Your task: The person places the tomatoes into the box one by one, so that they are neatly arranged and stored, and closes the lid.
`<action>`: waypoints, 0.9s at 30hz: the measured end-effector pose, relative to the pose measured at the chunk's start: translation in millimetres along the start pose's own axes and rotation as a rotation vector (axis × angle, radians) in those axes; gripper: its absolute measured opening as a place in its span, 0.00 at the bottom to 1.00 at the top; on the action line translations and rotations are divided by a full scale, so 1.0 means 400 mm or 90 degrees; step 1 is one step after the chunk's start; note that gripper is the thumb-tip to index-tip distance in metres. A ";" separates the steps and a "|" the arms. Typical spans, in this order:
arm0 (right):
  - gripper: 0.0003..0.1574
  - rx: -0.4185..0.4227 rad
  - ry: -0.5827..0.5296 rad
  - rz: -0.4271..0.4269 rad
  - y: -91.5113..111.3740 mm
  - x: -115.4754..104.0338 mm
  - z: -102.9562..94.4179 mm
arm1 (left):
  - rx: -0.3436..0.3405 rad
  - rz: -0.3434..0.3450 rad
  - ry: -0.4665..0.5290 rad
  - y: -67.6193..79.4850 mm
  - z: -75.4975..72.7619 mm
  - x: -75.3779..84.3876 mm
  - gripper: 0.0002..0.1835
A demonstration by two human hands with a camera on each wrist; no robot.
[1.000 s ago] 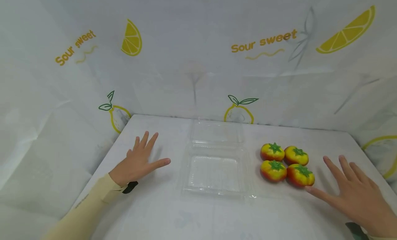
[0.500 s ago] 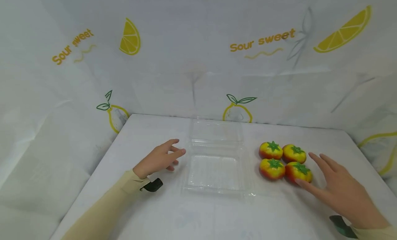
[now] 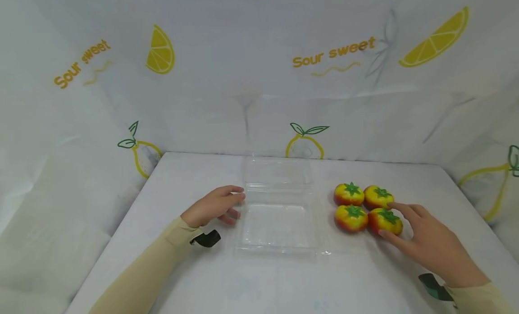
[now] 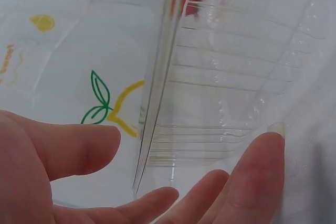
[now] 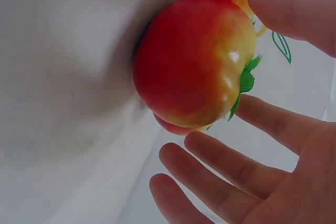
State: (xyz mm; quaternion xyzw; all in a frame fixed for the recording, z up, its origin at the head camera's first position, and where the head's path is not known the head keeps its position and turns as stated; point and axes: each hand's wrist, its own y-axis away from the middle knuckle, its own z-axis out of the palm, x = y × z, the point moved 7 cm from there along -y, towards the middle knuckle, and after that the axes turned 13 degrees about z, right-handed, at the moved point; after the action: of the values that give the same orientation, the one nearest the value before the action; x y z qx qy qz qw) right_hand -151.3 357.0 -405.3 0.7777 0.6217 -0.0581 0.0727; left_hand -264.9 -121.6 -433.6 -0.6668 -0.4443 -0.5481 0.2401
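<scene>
A clear plastic clamshell box (image 3: 279, 224) lies with its lid (image 3: 279, 172) folded back on the table. My left hand (image 3: 215, 207) is at its left rim, thumb apart from the fingers, gripping nothing; in the left wrist view the box wall (image 4: 210, 93) stands close before the fingertips. To the right of the box sit several red-and-yellow tomatoes with green leafy tops, in two rows. My right hand (image 3: 430, 244) reaches over the near right tomato (image 3: 385, 221), fingers spread beyond it and thumb on its near side. In the right wrist view that tomato (image 5: 194, 61) fills the gap; contact is unclear.
The other tomatoes are the near left one (image 3: 351, 218), the far left one (image 3: 348, 194) and the far right one (image 3: 378, 197), close together. A white sheet (image 3: 227, 79) printed with lemons hangs behind the white table (image 3: 259, 282).
My left hand has moved right to the box's rim, its spread fingers drawing together. My right hand has moved left over the near right tomato. The head view has shifted slightly.
</scene>
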 end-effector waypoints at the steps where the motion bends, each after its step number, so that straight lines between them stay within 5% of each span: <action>1: 0.60 -0.003 -0.001 0.000 0.000 -0.001 0.001 | -0.002 0.002 0.004 -0.003 0.001 -0.001 0.32; 27: 0.56 -0.056 -0.008 0.021 -0.024 -0.010 0.028 | 0.008 -0.002 0.048 -0.021 0.011 -0.028 0.23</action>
State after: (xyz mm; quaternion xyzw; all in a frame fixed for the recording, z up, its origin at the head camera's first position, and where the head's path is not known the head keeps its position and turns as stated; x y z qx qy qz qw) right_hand -161.7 353.2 -416.0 0.7836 0.6101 -0.0343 0.1120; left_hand -269.8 -117.8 -446.7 -0.6435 -0.4393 -0.5704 0.2600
